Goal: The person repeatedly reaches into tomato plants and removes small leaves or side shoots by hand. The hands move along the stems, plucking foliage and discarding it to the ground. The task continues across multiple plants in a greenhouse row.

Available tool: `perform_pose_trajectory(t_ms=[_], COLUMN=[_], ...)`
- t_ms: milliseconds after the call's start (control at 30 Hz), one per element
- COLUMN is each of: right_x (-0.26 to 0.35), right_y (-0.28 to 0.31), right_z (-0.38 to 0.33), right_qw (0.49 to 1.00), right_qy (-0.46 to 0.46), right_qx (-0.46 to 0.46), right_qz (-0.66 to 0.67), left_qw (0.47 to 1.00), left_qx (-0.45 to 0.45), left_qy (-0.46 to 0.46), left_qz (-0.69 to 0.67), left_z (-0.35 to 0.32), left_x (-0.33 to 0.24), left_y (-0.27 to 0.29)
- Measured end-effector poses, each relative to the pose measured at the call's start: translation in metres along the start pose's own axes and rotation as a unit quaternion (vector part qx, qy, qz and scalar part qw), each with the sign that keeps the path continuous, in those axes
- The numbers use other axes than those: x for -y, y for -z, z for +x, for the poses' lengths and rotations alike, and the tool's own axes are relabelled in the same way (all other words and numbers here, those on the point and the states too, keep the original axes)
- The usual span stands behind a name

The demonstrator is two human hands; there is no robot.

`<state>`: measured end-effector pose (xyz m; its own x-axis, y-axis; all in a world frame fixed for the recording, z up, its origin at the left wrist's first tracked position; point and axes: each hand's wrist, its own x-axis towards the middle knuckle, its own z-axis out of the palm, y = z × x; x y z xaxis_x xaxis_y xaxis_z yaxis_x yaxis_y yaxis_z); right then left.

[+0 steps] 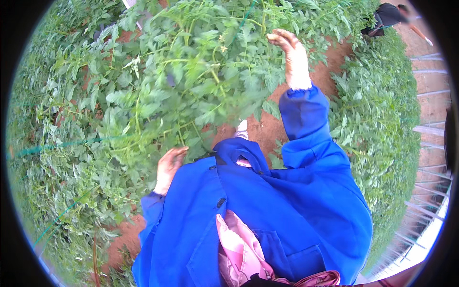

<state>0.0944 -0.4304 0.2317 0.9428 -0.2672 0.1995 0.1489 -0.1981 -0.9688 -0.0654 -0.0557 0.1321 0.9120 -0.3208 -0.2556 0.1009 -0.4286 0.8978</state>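
Green plants (pixel 213 88), just beside right grip (pixel 293 53)

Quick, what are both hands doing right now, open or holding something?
Left hand: loosely open, nothing visible in it, beside leaves.
Right hand: bent, near a green stem; whether it grips anything cannot be told.

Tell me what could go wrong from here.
The baggy blue sleeve on the right arm might snag on the plants. The right hand, raised beside them, could bruise them if it grips hard. The white shoe, close to the foliage, might trample low growth.
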Motion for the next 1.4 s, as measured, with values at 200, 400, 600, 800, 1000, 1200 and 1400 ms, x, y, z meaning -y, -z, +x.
perform_pose_trajectory(t_ms=[200, 400, 600, 800, 1000, 1200, 1400], right_x=[-0.040, -0.066, -0.112, -0.112, -0.087, -0.122, -0.127], right_y=[-0.038, -0.017, 0.022, 0.029, 0.029, 0.018, 0.014], right_z=[0.070, 0.088, 0.078, 0.096, 0.087, 0.081, 0.065], right_qw=[0.970, 0.891, 0.784, 0.743, 0.855, 0.848, 0.949], right_qy=[0.118, -0.058, 0.050, -0.105, -0.225, -0.171, -0.121], right_qx=[0.207, 0.448, 0.587, 0.655, 0.382, 0.115, 0.022], right_qz=[0.048, -0.048, -0.196, 0.089, 0.267, 0.489, 0.289], left_qw=[0.866, 0.735, 0.621, 0.719, 0.715, 0.807, 0.899], left_qx=[-0.058, -0.331, -0.333, -0.319, -0.299, -0.281, -0.273], left_qy=[0.145, 0.072, -0.099, 0.016, 0.085, 0.067, -0.059], left_qz=[-0.474, -0.587, -0.703, -0.617, -0.626, -0.515, -0.336], left_z=[0.159, 0.264, 0.308, 0.374, 0.365, 0.371, 0.399], left_x=[0.106, 0.146, 0.097, 0.039, -0.020, 0.006, -0.010], left_y=[-0.131, -0.163, -0.186, -0.217, -0.230, -0.230, -0.257])
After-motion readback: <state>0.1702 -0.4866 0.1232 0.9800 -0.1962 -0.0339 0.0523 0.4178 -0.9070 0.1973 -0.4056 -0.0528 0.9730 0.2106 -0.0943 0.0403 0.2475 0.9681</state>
